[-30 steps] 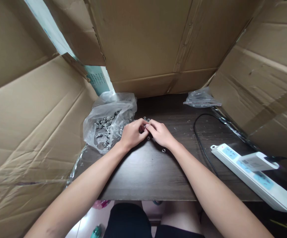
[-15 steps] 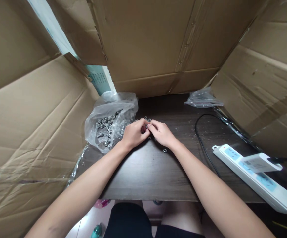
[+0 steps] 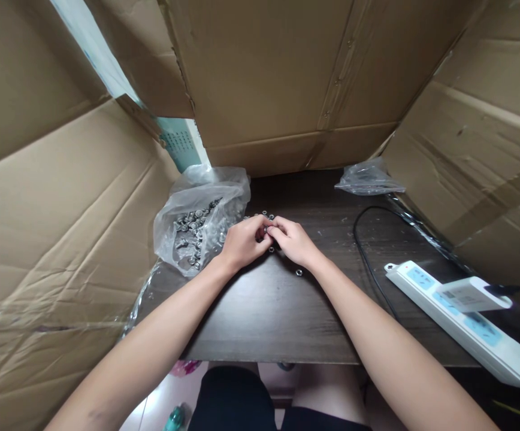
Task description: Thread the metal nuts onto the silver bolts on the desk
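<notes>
My left hand (image 3: 245, 240) and my right hand (image 3: 293, 239) meet over the dark wooden table, fingertips pinched together. Between them a bit of a small metal fastener (image 3: 265, 230) shows; the fingers cover most of it, so I cannot tell bolt from nut. Loose hex nuts lie around the hands: one nut (image 3: 299, 273) near my right wrist, another nut (image 3: 271, 249) just below the fingers, several more behind them. Left of my left hand, a clear plastic bag (image 3: 170, 206) lies open with many metal bolts (image 3: 192, 222) inside.
Cardboard walls (image 3: 287, 72) enclose the table (image 3: 269, 323) at the back and both sides. On the right lies a white power strip (image 3: 449, 317) with a plugged-in adapter (image 3: 473, 294) and a black cable (image 3: 363, 251). A flat plastic bag (image 3: 368, 178) rests at the back right.
Hardly anything differs. Both hands keep the same place and pinch, with only a very slight shift of the fingers around the metal fastener.
</notes>
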Demonstrator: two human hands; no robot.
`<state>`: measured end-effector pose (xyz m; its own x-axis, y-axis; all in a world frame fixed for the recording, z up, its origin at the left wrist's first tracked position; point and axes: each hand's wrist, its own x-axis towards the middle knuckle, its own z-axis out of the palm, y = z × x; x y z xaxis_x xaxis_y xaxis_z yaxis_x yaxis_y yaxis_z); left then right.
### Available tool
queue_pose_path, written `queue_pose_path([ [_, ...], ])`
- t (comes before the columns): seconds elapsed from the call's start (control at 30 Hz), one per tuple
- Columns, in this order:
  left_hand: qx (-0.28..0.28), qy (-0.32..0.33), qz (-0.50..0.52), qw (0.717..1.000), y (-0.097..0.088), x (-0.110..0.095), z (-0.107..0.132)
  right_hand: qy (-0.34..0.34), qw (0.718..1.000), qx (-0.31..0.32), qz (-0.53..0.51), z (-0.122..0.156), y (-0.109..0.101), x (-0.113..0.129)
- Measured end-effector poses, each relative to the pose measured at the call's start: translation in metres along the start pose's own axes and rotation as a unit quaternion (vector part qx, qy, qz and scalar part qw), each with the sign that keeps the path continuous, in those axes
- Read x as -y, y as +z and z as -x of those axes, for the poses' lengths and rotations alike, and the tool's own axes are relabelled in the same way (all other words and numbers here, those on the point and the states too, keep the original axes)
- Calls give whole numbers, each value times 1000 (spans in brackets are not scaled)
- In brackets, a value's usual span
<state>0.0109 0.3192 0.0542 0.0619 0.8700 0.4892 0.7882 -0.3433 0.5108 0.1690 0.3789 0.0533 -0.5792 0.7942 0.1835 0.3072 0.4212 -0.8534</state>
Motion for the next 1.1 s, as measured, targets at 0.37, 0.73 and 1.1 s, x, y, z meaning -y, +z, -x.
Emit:
queue_pose_path([
  [0.37, -5, -7, -10, 1000, 0, 0, 0, -6, 1000, 7, 19, 0, 0, 0],
  [0.73, -12, -15, -6, 1000, -2, -1, 1, -8, 1000, -1, 23, 2, -1, 4],
  [1.1, -14, -12, -9, 1000, 1, 0, 1, -8, 1000, 8, 20, 1, -1, 2],
])
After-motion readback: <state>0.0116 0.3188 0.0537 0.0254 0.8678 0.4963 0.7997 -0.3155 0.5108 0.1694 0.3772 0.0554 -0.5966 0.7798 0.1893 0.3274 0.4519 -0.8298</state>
